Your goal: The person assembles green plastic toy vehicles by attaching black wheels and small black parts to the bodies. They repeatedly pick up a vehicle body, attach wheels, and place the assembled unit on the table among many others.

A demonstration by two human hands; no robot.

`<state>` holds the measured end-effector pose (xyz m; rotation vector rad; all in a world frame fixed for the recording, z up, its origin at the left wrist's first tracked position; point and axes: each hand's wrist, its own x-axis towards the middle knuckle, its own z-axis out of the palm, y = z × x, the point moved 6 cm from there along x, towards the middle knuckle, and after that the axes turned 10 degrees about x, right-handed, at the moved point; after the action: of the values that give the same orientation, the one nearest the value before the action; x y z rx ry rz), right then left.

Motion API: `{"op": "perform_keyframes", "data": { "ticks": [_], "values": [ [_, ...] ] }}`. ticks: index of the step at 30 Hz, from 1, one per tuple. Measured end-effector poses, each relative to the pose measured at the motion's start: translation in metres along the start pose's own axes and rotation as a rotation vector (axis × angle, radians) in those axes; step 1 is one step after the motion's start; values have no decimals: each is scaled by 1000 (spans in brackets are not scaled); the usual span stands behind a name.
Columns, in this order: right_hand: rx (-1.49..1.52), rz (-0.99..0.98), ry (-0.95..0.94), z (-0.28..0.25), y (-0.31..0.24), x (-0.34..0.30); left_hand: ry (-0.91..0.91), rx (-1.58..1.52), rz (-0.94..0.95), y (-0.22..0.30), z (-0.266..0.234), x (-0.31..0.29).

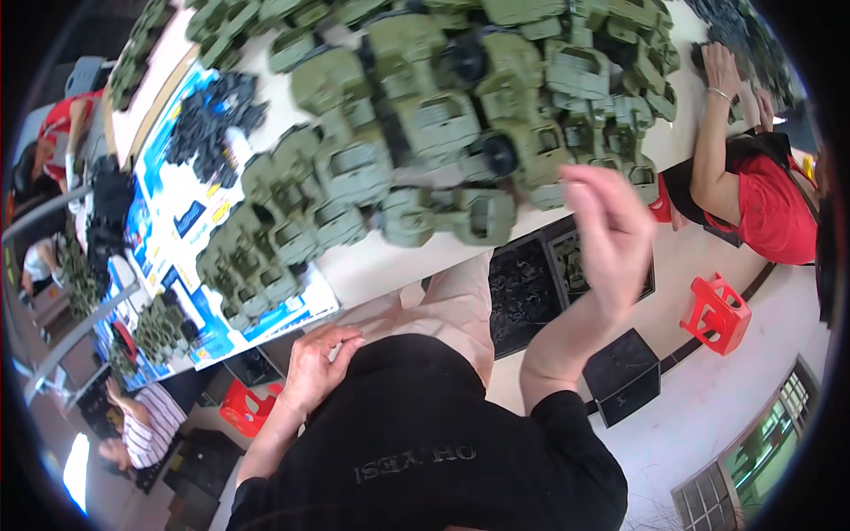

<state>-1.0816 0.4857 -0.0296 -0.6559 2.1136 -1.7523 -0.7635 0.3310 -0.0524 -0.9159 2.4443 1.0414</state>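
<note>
My right hand (pixel 611 226) is raised over the near edge of the table, right of the nearest green parts. Its fingers are bent in toward the thumb and slightly blurred; whatever they may hold cannot be made out. Low beside my lap, my left hand (pixel 320 365) has curled fingers with the thumb close against them, and its inside is hidden. Olive-green moulded plastic housings with square openings stand packed on the table, the nearest housing (pixel 449 217) lying along the front edge. Black round parts (pixel 498 155) sit among them.
Black small parts (pixel 217 124) lie heaped on blue-and-white printed sheets (pixel 208 332) at left. Under the table stand black crates (pixel 527 296); a black box (pixel 622 376) and a red stool (pixel 717 314) are at right. A co-worker in red (pixel 761 195) works at right; others sit at left.
</note>
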Motion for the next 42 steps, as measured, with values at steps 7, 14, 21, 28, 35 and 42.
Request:
{"op": "perform_keyframes", "data": {
  "ticks": [7,14,21,28,35,42],
  "values": [
    [24,31,-394,161,-12,-73,177,43,61,-56,-22,-23],
    [49,116,-661,244,-8,-93,424,60,-140,-131,-80,-29],
    [72,-99,-639,364,-6,-17,583,59,-388,-187,-125,-67],
    [-477,-256,-394,468,48,84,654,87,-481,-278,-129,-144],
    [-891,-119,-429,472,111,115,836,159,-686,-448,-166,-235],
    [-474,-183,-57,425,12,48,787,403,-803,-562,-179,-164]
  ]
}}
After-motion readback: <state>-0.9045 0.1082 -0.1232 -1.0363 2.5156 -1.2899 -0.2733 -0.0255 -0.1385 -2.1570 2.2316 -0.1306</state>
